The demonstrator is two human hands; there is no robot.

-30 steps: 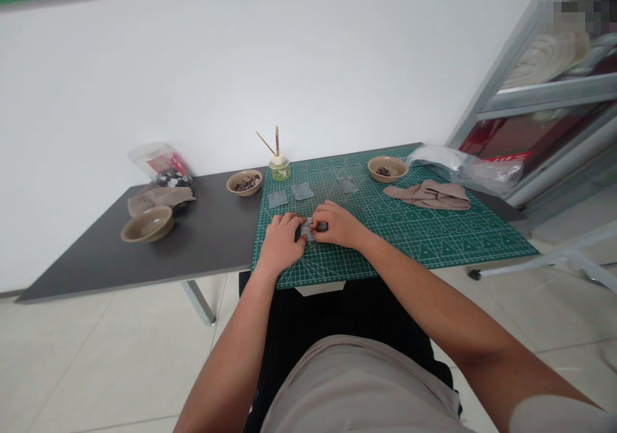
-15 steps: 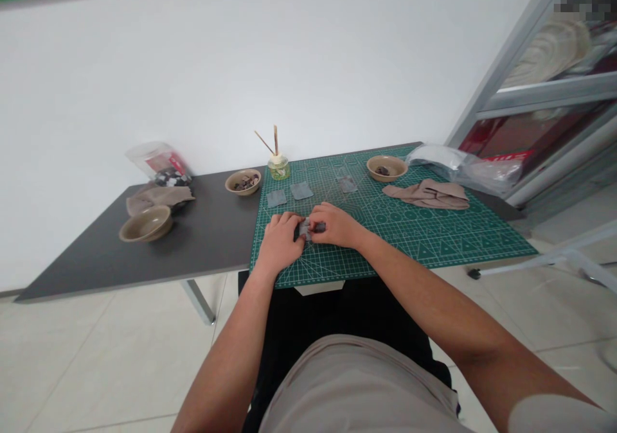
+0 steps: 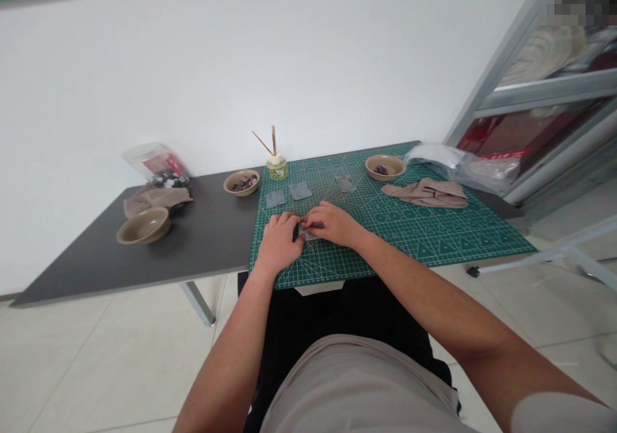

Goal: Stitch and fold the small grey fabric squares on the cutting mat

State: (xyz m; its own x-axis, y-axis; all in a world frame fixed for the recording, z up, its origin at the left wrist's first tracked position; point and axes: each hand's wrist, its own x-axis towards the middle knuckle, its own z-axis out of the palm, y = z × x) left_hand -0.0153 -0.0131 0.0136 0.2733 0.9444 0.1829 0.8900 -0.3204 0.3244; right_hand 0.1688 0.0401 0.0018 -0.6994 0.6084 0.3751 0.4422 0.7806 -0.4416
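Barely shifted, left hand (image 3: 278, 245) and right hand (image 3: 333, 224) both pinch the grey pouch (image 3: 307, 231), lying lengthwise left-right.

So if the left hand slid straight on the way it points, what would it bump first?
Probably the grey patch, the right one of the near pair. The left hand points up the mat, slightly right; only the piece it pinches with the right hand lies nearer. Depth is unclear.
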